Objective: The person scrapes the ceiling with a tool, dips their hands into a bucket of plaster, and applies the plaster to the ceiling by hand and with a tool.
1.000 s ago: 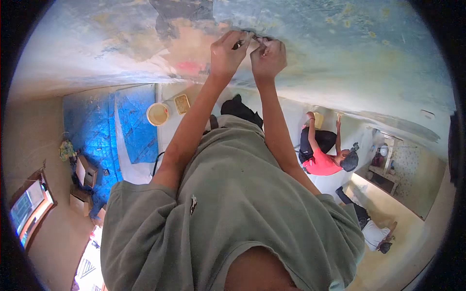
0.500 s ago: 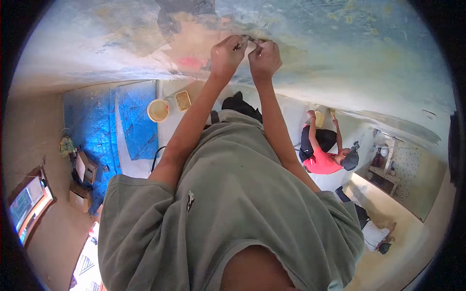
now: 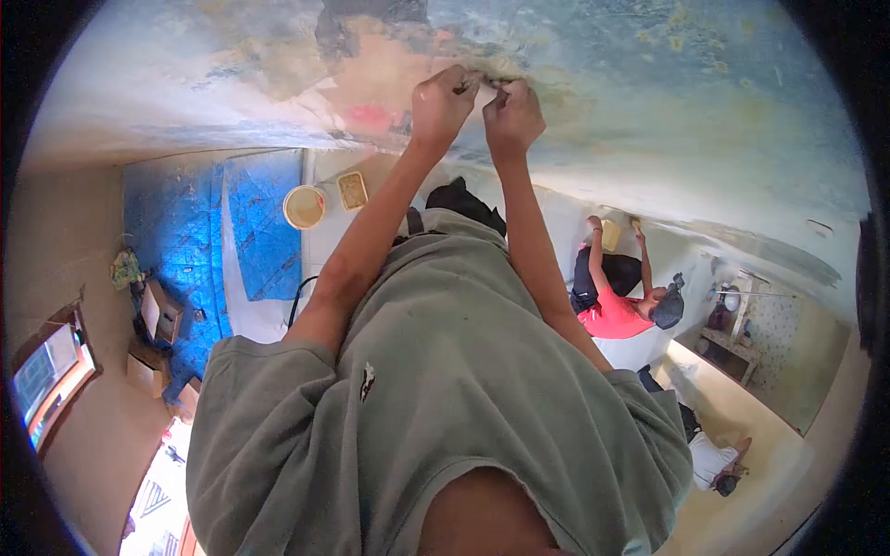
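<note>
My left hand (image 3: 440, 109) is closed in a pinch against the patchy painted wall (image 3: 603, 74). Close beside it, my right hand (image 3: 514, 119) is also closed, its fingertips nearly meeting those of the left. Something small and thin, partly dark and partly pale, shows between the fingers of both hands; most of it is hidden and its kind cannot be made out. Around the hands the wall has blue-green, yellowish and pinkish patches, with a dark grey patch (image 3: 366, 26) above and to the left.
A round bucket (image 3: 304, 208) and a rectangular tub (image 3: 352, 191) stand on the floor to the left, near a blue sheet (image 3: 264, 236). Cardboard boxes (image 3: 159, 313) lie farther left. On the right a person in a red shirt (image 3: 614, 313) works low at the wall; another in white (image 3: 712, 456) is beyond.
Both hands stay pinched together at the wall. In the view they sit slightly farther right, as does the wall's dark patch, so the camera has shifted a little.
</note>
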Demonstrator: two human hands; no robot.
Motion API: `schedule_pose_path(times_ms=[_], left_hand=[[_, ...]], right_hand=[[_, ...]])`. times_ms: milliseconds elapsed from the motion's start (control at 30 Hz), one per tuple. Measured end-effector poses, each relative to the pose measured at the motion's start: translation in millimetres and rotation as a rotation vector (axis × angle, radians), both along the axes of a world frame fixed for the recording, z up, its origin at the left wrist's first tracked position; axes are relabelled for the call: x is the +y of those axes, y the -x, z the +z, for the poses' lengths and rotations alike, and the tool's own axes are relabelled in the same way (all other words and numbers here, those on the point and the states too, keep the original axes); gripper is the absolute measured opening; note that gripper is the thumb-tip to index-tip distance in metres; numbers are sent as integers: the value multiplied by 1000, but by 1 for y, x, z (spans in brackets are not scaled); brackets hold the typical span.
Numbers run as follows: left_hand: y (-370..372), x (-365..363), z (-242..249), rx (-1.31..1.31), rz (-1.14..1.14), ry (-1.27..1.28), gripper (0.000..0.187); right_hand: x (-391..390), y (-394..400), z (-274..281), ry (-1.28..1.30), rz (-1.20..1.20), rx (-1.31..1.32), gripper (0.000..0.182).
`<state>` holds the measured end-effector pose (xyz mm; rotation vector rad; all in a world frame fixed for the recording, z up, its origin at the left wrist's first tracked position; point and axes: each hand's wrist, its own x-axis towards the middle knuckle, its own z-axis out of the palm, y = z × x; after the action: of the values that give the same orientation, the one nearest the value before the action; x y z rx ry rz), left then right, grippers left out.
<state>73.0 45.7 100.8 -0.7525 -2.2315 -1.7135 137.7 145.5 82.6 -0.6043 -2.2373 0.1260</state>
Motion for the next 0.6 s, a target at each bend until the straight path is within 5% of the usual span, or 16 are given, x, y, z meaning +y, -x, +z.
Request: schedule_pose_path(times_ms=[133,367,533,600], left_hand=[[4,0,36,87,-14,-201,11],[2,3,-7,76,-3,-108,13],[4,-3,46,130,-40,-222,13],[6,-1,30,125,-30,-164,11]], right_hand=[[-11,9,47,-62,-13,107,18],[-8,2,19,28,43,15,15],[-11,8,61,15,46,185,15],[-3,14,42,28,52,181,15]])
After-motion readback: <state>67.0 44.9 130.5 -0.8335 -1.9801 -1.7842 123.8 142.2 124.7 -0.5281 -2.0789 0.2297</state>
